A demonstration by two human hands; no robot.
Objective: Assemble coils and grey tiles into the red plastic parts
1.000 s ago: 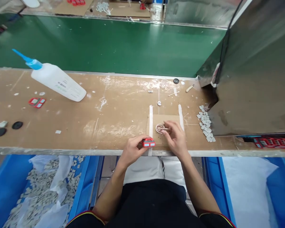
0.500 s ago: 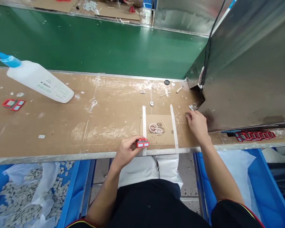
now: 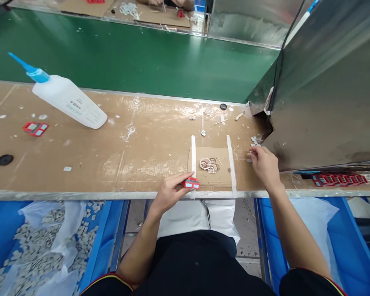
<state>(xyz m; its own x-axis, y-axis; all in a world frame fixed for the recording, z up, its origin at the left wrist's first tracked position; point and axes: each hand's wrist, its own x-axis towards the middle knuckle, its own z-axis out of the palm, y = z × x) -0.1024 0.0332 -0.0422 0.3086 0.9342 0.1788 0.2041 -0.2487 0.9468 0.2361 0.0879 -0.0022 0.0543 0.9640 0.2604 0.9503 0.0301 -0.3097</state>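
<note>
My left hand (image 3: 172, 190) pinches a small red plastic toy vehicle part (image 3: 191, 183) with pale windows, at the bench's front edge. It sits over the left tape strip of a cardboard work pad (image 3: 205, 179). On that pad stands a small round cup (image 3: 205, 163) beside brown, wet-looking smears and a thin stick (image 3: 219, 160). To the right, my right hand (image 3: 265, 165) has thumb and fingers closed together low over the bench. Small grey-white chips (image 3: 254, 140) lie just beyond its fingertips, and one is beneath them. Whatever the fingers hold is too small to make out.
A white bottle with a blue nozzle (image 3: 70, 100) lies at the left, near another red part (image 3: 35, 128). Red parts stand in a row (image 3: 340, 179) below a metal housing (image 3: 333, 90). Blue bins (image 3: 109, 234) flank my lap; the left one contains many grey chips.
The view has shifted, moving the scene rightward. My right hand has drawn slightly back toward me, showing more grey chips. My left hand keeps hold of the red toy vehicle part.
</note>
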